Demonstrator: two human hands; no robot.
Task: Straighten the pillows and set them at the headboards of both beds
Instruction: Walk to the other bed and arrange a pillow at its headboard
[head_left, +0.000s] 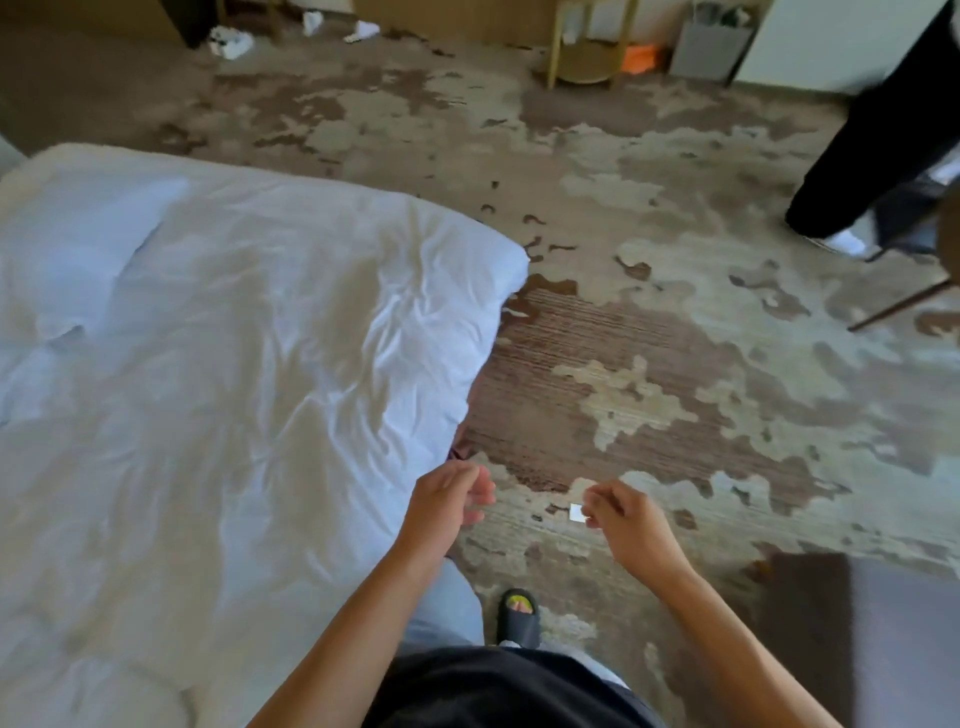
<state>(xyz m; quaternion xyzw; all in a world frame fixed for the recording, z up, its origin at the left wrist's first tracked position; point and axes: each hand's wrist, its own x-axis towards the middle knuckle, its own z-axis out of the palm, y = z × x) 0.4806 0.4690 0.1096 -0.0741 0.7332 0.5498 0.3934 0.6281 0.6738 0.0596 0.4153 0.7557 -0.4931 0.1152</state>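
A bed with a crumpled white duvet (218, 374) fills the left of the head view; its foot corner points to the carpet. No pillow shows in this view. My left hand (449, 499) hovers at the bed's right edge, fingers loosely curled and empty. My right hand (621, 512) hangs over the carpet to the right of it, fingers curled inward; a small white square (575, 512) lies by its fingertips, and I cannot tell whether it is pinched or lying on the floor.
A patterned brown and beige carpet (649, 338) covers the floor. Another person's dark trouser leg (878, 145) stands at the upper right beside a chair leg (904, 306). A gold side table (587, 47), a grey bin (711, 44) and white litter (231, 41) line the far wall. A dark bench (862, 639) sits at the lower right.
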